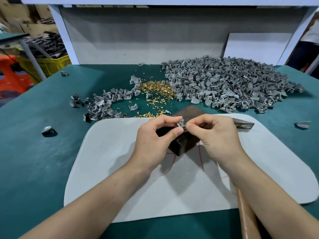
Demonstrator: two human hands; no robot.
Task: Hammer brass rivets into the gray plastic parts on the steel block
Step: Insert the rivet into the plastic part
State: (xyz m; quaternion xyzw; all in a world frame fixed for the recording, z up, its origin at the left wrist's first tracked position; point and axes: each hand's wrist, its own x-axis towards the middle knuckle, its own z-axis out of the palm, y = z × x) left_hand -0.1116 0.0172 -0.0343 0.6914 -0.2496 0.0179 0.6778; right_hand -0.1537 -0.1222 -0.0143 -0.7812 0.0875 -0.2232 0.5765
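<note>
**Rivet meets part in mid-air, above the block**

Pinches one gray plastic part (180, 123) in the left hand (155, 140), thumb and forefinger curled round it, just above the steel block (183, 146) and not resting on it. Pinches a brass rivet (184, 126) in the right hand (217, 140), fingertips closed on it, meeting the part from its 4 o'clock side. Appears to aim the rivet's long axis toward 10 o'clock, into the part, though too small to be sure.

Reads as the seating step: nothing set down, nothing struck yet. Calls next for lowering the part toward 6 o'clock onto the block, then reaching for the hammer (243, 124), whose head lies at 3 o'clock of the right hand, far nearer that hand than the left.

Cannot make out the part's hole or how deep the shank sits. Hides much of the block's top beneath both hands. Loses the hammer's handle under the right forearm and off the bottom edge. Keeps the heap of loose rivets (155, 88) at 12 o'clock and the pile of gray parts (224, 87) at 1 o'clock, well apart from the fingers.
</note>
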